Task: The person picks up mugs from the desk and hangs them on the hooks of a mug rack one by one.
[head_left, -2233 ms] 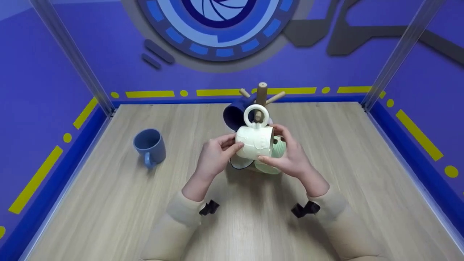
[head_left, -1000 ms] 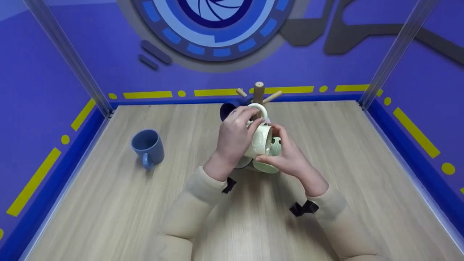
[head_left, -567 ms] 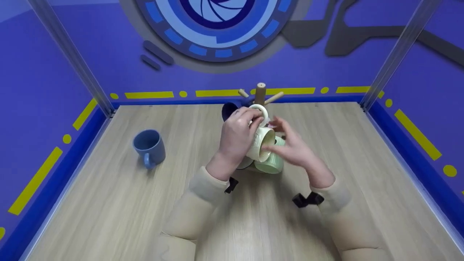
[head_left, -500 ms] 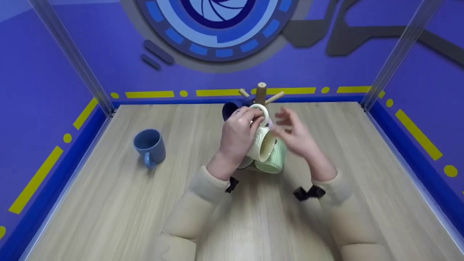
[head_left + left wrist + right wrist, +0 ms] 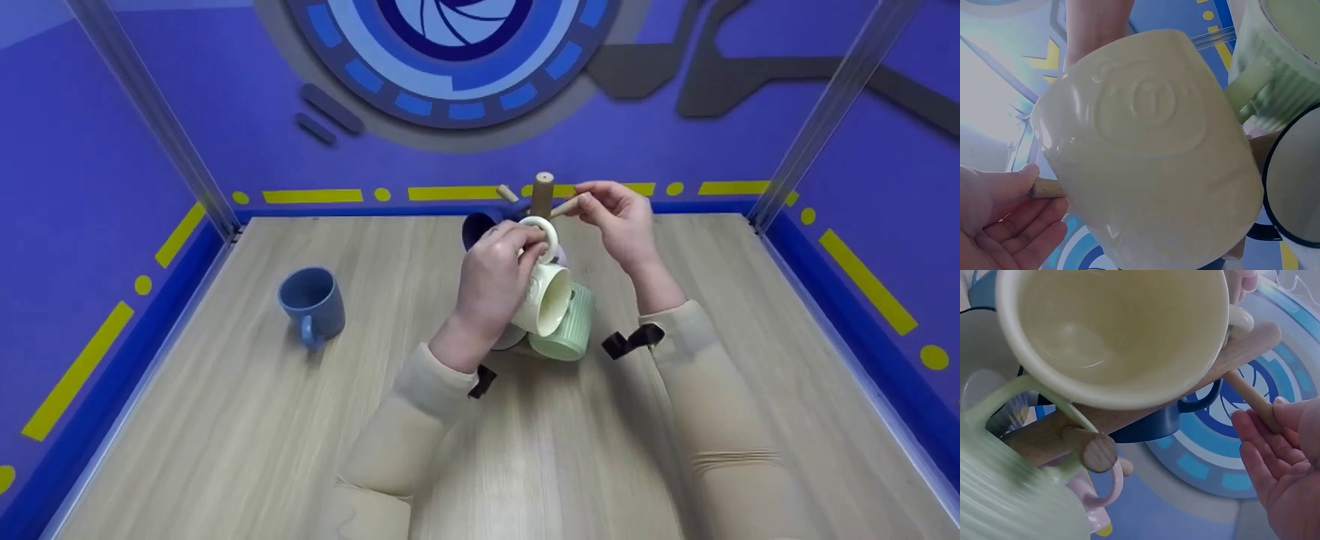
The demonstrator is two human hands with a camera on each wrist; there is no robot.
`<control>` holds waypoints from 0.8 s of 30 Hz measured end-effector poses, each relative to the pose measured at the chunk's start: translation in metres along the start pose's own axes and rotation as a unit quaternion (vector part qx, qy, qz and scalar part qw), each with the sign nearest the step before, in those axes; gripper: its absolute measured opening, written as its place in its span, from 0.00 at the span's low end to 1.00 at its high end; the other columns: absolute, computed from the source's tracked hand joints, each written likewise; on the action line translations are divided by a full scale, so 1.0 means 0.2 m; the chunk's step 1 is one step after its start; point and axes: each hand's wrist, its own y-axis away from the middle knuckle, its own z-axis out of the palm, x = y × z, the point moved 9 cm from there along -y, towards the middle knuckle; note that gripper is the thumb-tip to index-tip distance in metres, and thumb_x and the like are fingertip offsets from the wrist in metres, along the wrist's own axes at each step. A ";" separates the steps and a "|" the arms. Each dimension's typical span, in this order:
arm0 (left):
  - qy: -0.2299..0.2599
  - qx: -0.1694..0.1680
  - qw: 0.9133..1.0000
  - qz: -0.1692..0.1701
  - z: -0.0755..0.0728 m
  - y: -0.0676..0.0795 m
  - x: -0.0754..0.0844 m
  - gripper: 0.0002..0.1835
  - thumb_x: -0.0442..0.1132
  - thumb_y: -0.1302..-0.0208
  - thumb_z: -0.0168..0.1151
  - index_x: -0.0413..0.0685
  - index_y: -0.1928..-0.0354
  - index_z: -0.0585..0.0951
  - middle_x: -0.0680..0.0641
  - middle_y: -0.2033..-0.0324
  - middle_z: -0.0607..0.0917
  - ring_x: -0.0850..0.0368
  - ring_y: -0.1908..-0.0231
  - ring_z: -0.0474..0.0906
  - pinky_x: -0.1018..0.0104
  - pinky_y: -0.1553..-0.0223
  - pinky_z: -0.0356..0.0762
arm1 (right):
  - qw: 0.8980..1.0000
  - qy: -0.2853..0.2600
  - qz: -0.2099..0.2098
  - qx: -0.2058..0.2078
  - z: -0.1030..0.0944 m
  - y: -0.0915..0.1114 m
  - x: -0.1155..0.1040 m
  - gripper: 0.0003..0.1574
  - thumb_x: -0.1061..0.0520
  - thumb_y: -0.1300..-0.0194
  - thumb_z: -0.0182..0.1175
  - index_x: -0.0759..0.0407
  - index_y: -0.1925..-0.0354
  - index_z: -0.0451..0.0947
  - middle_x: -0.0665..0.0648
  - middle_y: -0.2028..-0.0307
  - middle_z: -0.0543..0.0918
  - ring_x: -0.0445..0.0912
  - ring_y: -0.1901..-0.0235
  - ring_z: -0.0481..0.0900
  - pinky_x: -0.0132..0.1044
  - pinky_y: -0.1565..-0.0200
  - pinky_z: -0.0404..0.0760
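The wooden mug tree (image 5: 544, 193) stands at the back middle of the table. On its front peg (image 5: 1049, 188) hangs a cream mug (image 5: 546, 300) by its round handle, mouth tilted to the right. My left hand (image 5: 491, 277) is at that handle, thumb and fingers pinching the peg's end in the left wrist view. My right hand (image 5: 624, 221) pinches the tip of the bare right rear peg (image 5: 1249, 396). Below the cream mug are a ribbed green mug (image 5: 574, 326) and a dark-rimmed white mug (image 5: 1300, 174). The navy mug (image 5: 478, 227) is partly hidden behind my left hand.
Off to the left, a blue-grey mug (image 5: 311, 304) stands upright on the wooden table (image 5: 225, 420). A pink mug (image 5: 1086, 486) shows behind the green one. Another bare peg (image 5: 507, 193) juts out at the back left. Blue walls (image 5: 420, 165) enclose the table.
My left hand has moved from the cream mug's body up to its handle. My right hand has let go of the body and risen to the rear peg. The mug's mouth has turned forward.
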 end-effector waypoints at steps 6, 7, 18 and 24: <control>0.021 -0.011 0.999 -0.034 -0.03 0.00 -0.06 0.08 0.35 0.36 0.71 0.40 0.57 0.90 0.45 0.61 0.91 0.53 0.57 0.88 0.68 0.52 0.86 | 1.000 0.005 -0.014 0.005 -0.02 0.05 -0.03 0.11 0.67 0.30 0.63 0.76 0.53 0.81 0.43 0.69 0.90 0.37 0.68 0.90 0.27 0.61 0.88; 0.025 -0.013 0.999 -0.039 -0.04 -0.01 -0.07 0.08 0.35 0.36 0.71 0.40 0.57 0.90 0.45 0.61 0.91 0.52 0.56 0.89 0.68 0.51 0.87 | 1.000 0.007 -0.020 0.005 -0.02 0.07 -0.04 0.12 0.68 0.31 0.64 0.78 0.53 0.81 0.44 0.69 0.90 0.37 0.67 0.90 0.28 0.60 0.88; 0.024 -0.023 0.995 -0.089 -0.08 -0.06 -0.21 0.07 0.34 0.36 0.71 0.40 0.57 0.90 0.44 0.61 0.92 0.51 0.56 0.90 0.67 0.52 0.87 | 0.987 0.115 -0.109 0.034 -0.01 0.22 -0.14 0.13 0.72 0.41 0.71 0.73 0.57 0.83 0.60 0.57 0.92 0.33 0.61 0.88 0.25 0.57 0.87; 0.004 -0.032 0.993 -0.118 -0.08 -0.11 -0.29 0.08 0.35 0.37 0.71 0.41 0.57 0.91 0.43 0.59 0.93 0.49 0.54 0.90 0.63 0.51 0.87 | 0.972 0.125 -0.197 0.020 0.06 0.29 -0.21 0.11 0.76 0.40 0.68 0.76 0.58 0.81 0.72 0.55 0.89 0.29 0.53 0.86 0.27 0.51 0.87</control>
